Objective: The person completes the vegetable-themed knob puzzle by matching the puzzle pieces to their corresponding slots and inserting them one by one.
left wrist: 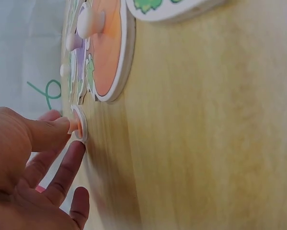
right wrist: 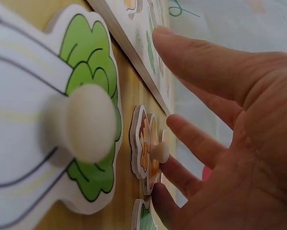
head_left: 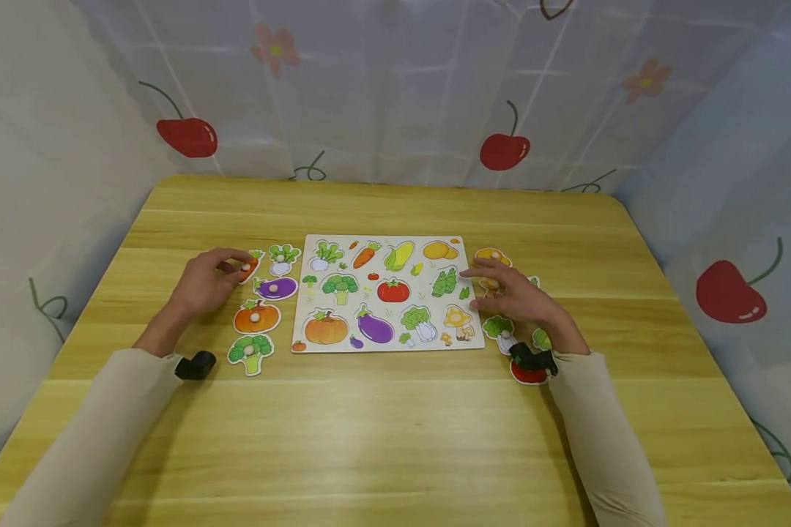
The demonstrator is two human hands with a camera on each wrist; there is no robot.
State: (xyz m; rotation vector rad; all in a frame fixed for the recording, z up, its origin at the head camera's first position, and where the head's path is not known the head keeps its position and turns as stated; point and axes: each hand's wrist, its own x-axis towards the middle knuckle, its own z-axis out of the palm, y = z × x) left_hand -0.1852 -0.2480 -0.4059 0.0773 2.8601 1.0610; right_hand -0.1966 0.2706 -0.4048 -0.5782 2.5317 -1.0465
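Note:
My left hand [head_left: 204,282] pinches the small knob of an orange carrot puzzle piece [head_left: 250,266] left of the board. In the left wrist view the thumb and index finger meet at that piece's knob [left wrist: 74,125]. The white puzzle board [head_left: 385,340] with printed vegetables lies mid-table. Over its right edge hovers my right hand [head_left: 521,296], fingers spread and holding nothing. Below it are a mushroom piece [right wrist: 142,143] and a leafy cabbage piece [right wrist: 93,52], each with a knob. A yellow potato-like piece [head_left: 493,256] lies just beyond the fingers.
Left of the board lie radish [head_left: 280,268], eggplant [head_left: 283,288], pumpkin [head_left: 266,318] and broccoli [head_left: 253,362] pieces. At right, a tomato piece [head_left: 527,376] and a green piece [head_left: 541,339] sit partly under the right wrist. A cherry-print curtain [head_left: 382,110] hangs behind the wooden table [head_left: 382,439].

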